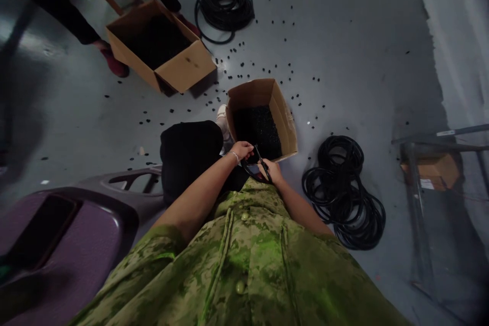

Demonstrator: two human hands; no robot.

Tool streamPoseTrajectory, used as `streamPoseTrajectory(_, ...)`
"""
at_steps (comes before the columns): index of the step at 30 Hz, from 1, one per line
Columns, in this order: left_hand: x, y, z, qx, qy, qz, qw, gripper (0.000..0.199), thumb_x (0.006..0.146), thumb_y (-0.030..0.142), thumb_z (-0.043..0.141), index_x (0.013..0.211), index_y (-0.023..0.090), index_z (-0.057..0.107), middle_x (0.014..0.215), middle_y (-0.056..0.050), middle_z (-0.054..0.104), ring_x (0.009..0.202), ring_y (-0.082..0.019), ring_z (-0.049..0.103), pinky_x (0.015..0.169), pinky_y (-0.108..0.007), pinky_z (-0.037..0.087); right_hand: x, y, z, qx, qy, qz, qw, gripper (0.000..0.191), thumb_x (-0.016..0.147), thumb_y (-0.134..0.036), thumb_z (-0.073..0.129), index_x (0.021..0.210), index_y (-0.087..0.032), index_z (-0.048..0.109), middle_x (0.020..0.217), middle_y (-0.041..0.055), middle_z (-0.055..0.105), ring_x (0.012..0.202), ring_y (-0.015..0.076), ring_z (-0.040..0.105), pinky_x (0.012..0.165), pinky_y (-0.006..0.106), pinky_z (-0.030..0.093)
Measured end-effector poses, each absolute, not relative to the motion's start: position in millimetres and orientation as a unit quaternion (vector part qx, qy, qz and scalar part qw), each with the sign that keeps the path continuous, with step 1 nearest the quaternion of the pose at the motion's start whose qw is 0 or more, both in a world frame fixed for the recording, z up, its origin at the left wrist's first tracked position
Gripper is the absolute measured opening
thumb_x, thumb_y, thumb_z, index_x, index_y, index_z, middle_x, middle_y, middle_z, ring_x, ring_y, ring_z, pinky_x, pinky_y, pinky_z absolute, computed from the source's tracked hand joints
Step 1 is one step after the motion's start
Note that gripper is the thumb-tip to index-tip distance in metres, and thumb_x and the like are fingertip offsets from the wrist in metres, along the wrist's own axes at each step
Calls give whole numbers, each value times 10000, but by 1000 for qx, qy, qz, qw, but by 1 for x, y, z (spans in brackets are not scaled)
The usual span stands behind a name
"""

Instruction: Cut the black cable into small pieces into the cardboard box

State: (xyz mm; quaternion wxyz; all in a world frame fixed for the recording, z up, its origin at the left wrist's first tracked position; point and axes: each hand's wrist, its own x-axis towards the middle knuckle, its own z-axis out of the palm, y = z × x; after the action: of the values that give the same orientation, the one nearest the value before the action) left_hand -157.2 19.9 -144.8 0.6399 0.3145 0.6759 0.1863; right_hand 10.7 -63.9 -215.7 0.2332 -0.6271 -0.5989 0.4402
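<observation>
My left hand (pixel 242 150), with a bracelet at the wrist, is closed in a pinch on the end of a thin black hose (pixel 248 169) that curves down toward my lap. Close by on the right, my right hand (pixel 272 170) is wrapped round a slim dark cutting tool (pixel 261 159) that looks like scissors; its tip points up toward my left fingertips. Both hands are over the near edge of an open cardboard box (pixel 288 130). Inside that box lies a heap of small black pieces (pixel 257 125).
Black hose coils lie on the floor at right (pixel 344 193) and top (pixel 225 2). A person (pixel 72 10) works over another cardboard box (pixel 187 69). Small black bits are scattered around. A purple stool (pixel 95 234) bearing a phone (pixel 42 232) is at left, a metal frame (pixel 416 204) at right.
</observation>
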Motion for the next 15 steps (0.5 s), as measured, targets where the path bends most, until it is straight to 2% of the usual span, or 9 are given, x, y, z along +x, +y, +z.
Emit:
streamPoseTrajectory(6,-155,19,-137,334,662,217,635,180,860,81,614,703,141,548,534,32,569,392,-46,415,435,-176,328,9,-62,-199,-632,-603,435,220,242,837,-429,602,968,-273,733,738,0,698,681,181,639,667,259,464)
streamPoseTrajectory(10,-157,19,-132,342,648,266,626,146,872,101,601,746,145,542,546,41,566,400,-43,430,430,-161,334,1,-60,-189,-636,-572,468,223,290,861,-467,569,1008,-261,712,646,-22,650,645,165,612,624,233,450)
streamPoseTrajectory(15,-158,22,-137,340,664,250,617,165,866,99,606,728,144,529,525,48,547,388,-44,423,433,-163,335,-9,-57,-183,-639,-587,455,198,296,889,-443,525,987,-233,710,694,-23,670,674,141,617,653,204,440)
